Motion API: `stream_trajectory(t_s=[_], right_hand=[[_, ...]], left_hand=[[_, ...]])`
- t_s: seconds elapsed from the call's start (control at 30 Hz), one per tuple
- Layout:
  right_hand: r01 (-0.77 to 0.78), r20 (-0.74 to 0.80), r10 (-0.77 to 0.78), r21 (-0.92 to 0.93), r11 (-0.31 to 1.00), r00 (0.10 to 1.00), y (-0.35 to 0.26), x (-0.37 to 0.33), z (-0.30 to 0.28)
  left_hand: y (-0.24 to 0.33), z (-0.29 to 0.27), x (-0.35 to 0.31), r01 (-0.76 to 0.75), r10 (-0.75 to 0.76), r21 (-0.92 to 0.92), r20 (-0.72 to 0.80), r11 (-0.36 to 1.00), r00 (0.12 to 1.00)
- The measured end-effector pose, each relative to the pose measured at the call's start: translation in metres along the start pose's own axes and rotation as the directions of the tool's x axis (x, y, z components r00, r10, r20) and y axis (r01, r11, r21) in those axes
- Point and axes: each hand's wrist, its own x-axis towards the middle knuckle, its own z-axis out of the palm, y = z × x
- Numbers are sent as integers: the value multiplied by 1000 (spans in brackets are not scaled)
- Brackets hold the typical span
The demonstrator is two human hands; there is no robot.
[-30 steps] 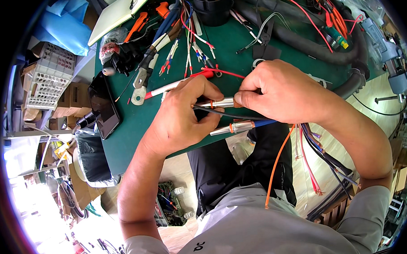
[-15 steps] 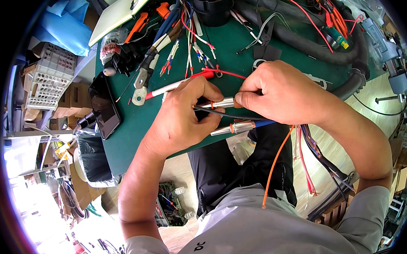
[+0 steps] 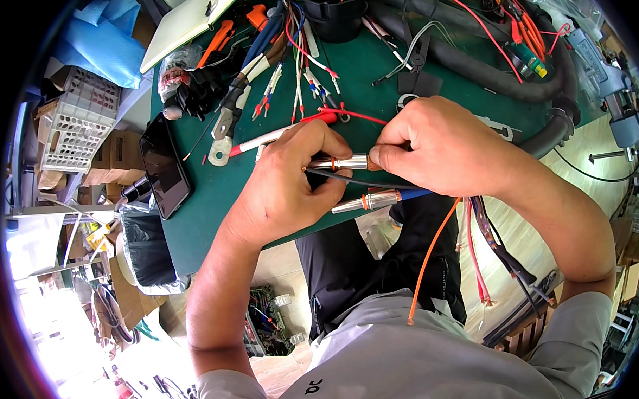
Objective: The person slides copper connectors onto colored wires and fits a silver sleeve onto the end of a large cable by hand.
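My left hand (image 3: pixel 277 183) pinches one end of a silver metal connector pin (image 3: pixel 358 161) with an orange ring, its thumb and forefinger closed round it. At the pin's other end, my right hand (image 3: pixel 437 146) grips with thumb and fingertips; its palm hides what lies behind the pin. Just below runs a thin black wire (image 3: pixel 361 182), passing by the left fingers. A second silver connector pin (image 3: pixel 379 199), also orange-ringed, sits on a blue cable (image 3: pixel 414 193) nearer to me. Under my right forearm, an orange wire (image 3: pixel 434 255) and several red and dark wires (image 3: pixel 500 242) hang down.
On the green tabletop (image 3: pixel 194 239) lie a phone (image 3: pixel 165 166), a large cable lug (image 3: pixel 221 150), a red-and-white cable (image 3: pixel 261 139) and ferruled wires (image 3: pixel 301 80). A black cup (image 3: pixel 334 15) and thick black conduit (image 3: pixel 498 81) stand behind. A lined bin (image 3: pixel 149 248) is at left.
Both hands keep almost the same grip and place. The hanging orange, red and dark wires have swayed slightly.
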Motion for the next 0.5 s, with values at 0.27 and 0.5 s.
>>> stream_trajectory(t_s=[0.27,0.5], right_hand=[[10,-5,-10,-10,1000,1000,-1,0,0],[-46,27,48,-56,997,998,-9,-1,-5]], left_hand=[[0,1,0,-32,32,-2,-21,999,999],[-2,1,0,-75,76,29,-27,997,997]])
